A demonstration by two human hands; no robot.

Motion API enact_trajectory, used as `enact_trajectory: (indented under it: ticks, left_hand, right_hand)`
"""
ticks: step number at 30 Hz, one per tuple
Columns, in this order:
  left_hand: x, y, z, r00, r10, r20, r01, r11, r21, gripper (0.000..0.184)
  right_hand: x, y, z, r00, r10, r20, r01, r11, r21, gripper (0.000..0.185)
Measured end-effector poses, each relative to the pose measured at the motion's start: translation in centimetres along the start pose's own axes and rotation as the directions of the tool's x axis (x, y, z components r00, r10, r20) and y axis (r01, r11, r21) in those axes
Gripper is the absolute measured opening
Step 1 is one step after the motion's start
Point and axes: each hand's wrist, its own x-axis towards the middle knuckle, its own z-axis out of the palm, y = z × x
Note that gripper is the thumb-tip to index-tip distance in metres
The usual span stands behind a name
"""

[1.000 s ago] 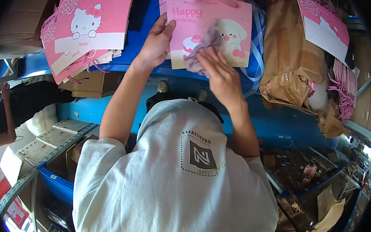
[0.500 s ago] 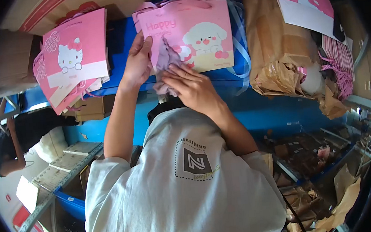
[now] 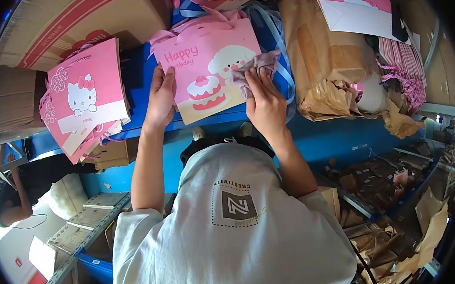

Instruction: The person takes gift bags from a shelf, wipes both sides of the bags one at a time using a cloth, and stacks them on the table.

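A pink paper gift bag printed with "Happy Birthday", a cake and a white puppy lies slightly tilted on the blue work surface. My left hand grips its left edge, thumb on the front face. In my right hand is a crumpled greyish-mauve cloth, pressed on the bag's right side over part of the puppy. Pink ribbon handles stick out along the bag's top edge.
Kitty-print gift bags are piled at left beside a large cardboard box. More pink bags rest on brown paper wrapping at right. Another person is at far left. Brown paper scraps lie at lower right.
My right hand and the cloth have moved right across the bag, from its lower left to its right side, uncovering the cake print. The bag is now tilted, its left edge still in my left hand.
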Motion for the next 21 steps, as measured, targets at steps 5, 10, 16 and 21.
enact_trajectory:
  ticks: [5,10,16,21]
  left_hand:
    - [0.1,-0.4,-0.1,0.999,0.013,0.042,-0.015,0.999,0.047,0.034]
    - [0.9,-1.9,-1.0,0.991,0.109,0.077,-0.113,0.992,0.053,0.034]
    - [1.1,-2.5,-0.9,0.977,0.186,0.1,-0.191,0.98,0.046,0.031]
    - [-0.1,-1.2,0.5,0.985,0.169,0.039,-0.17,0.985,0.021,0.031]
  right_hand:
    - [1.4,-0.8,0.8,1.0,0.028,0.002,-0.028,0.999,0.028,0.051]
    - [5.9,-2.9,3.5,0.999,0.015,0.033,-0.018,0.996,0.091,0.046]
    - [7.4,-4.0,5.8,0.983,-0.184,-0.022,0.183,0.95,0.252,0.048]
    - [8.5,0.6,3.6,0.999,0.0,0.034,-0.003,0.995,0.105,0.046]
